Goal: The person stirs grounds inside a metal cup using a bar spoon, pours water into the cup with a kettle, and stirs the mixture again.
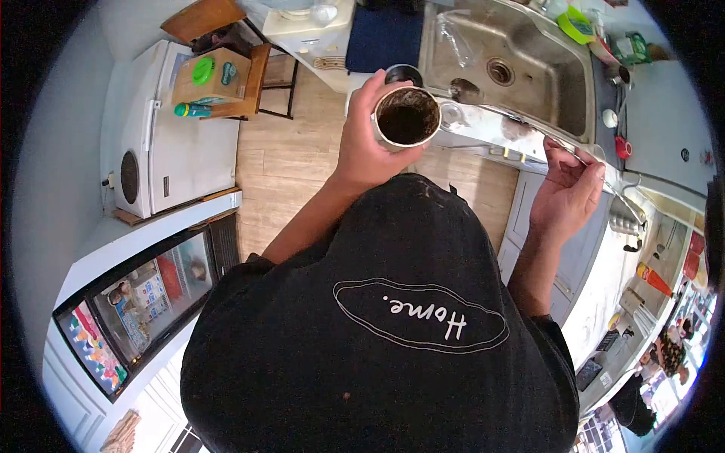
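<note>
My left hand (361,143) is wrapped round a pale cup (375,121), whose open mouth faces the camera. Dark brown powder or residue lies inside the cup and coats its inner wall. Just behind the cup is a black round object (403,73), partly hidden. Pinched in the fingers of my right hand (570,181) is a long metal spoon (529,124). The spoon's bowl seems to be near the sink's front edge, right of the cup, with dark matter on it. A small clear glass item (451,115) stands beside the cup.
A metal sink (555,83) is ahead, with a dark blue mat (385,38) to its left. A green container (575,26) stands behind the sink. At left are a cardboard box (230,75) on a wooden chair and a white appliance (192,143).
</note>
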`<state>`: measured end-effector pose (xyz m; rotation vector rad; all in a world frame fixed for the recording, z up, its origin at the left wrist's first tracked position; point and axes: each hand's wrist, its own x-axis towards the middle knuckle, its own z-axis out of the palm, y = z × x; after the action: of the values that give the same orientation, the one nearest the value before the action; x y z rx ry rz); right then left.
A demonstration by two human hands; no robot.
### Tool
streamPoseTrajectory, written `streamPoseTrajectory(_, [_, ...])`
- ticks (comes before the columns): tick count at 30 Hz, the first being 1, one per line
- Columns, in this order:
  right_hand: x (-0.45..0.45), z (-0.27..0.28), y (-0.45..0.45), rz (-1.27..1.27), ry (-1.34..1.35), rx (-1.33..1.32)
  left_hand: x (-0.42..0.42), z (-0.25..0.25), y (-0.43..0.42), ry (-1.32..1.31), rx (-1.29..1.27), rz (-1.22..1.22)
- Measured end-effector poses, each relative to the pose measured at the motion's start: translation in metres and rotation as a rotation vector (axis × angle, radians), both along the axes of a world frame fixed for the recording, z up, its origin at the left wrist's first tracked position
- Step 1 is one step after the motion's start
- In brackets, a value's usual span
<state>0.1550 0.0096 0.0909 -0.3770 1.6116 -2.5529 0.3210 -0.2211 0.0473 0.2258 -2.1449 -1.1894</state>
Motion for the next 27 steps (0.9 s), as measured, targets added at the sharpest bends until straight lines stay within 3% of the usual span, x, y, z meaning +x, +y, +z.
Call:
streamPoseTrajectory(6, [-0.008, 0.024, 0.057, 0.113, 0.107, 0.076, -0.035, 0.01, 0.075, 0.035, 0.079, -0.031])
streamPoseTrajectory(14, [-0.024, 0.026, 0.139, 0.092, 0.353, 0.423, -0.074, -0.001, 0.172, 0.037, 0.102, -0.102])
streamPoseTrajectory(18, [-0.032, 0.018, 0.166, 0.191, 0.233, 0.29, -0.088, -0.011, 0.205, 0.039, 0.078, -0.14])
streamPoseTrajectory(27, [-0.07, 0.009, 0.18, 0.192, 0.212, 0.383, -0.143, -0.015, 0.212, 0.036, 0.094, -0.262])
